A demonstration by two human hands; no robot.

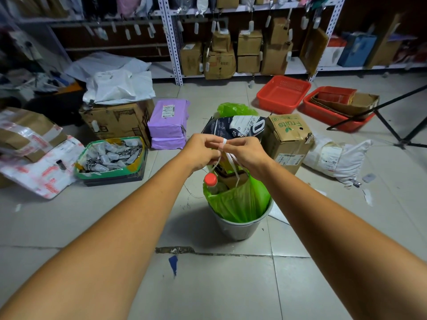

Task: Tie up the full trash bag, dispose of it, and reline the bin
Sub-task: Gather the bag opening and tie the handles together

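Green trash bag in the grey bin, frame centre.
My left hand and right hand pinch its white drawstring above, fingers closed.

Tiled floor, metal shelving

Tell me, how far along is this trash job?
Early. Both hands, left hand and right hand, are working the white drawstrings of the green bag into a knot. The full bag sits in the gray bin. Carrying it away and relining the bin remain.
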